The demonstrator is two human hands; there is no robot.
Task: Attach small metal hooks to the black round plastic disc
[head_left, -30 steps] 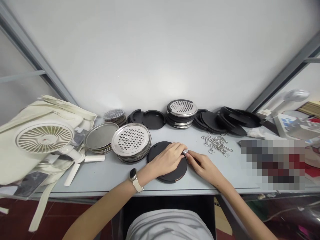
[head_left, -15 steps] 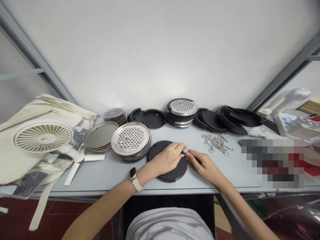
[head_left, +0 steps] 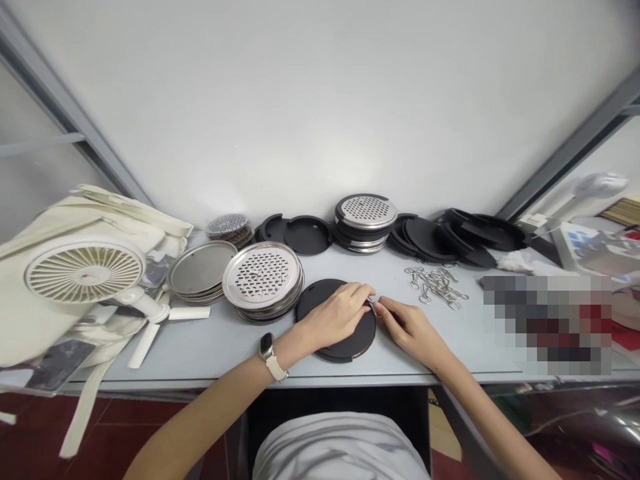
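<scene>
A black round disc (head_left: 320, 300) lies flat on the grey table (head_left: 225, 347) in front of me. My left hand (head_left: 336, 315) rests on top of the disc, fingers curled toward its right edge. My right hand (head_left: 407, 328) meets it there, fingers pinched. Between the fingertips of both hands shows a small metal clip (head_left: 373, 305) at the disc's rim. A watch sits on my left wrist.
A stack of perforated metal plates (head_left: 263, 279) and plain metal plates (head_left: 200, 270) lie left of the disc. More black discs (head_left: 435, 240) and a perforated stack (head_left: 366, 217) line the wall. Loose metal clips (head_left: 436, 285) lie to the right. A white fan (head_left: 85, 273) sits on cloth bags at left.
Both hands stay at the disc's right edge with only slight finger movement. The view has shifted a little.
</scene>
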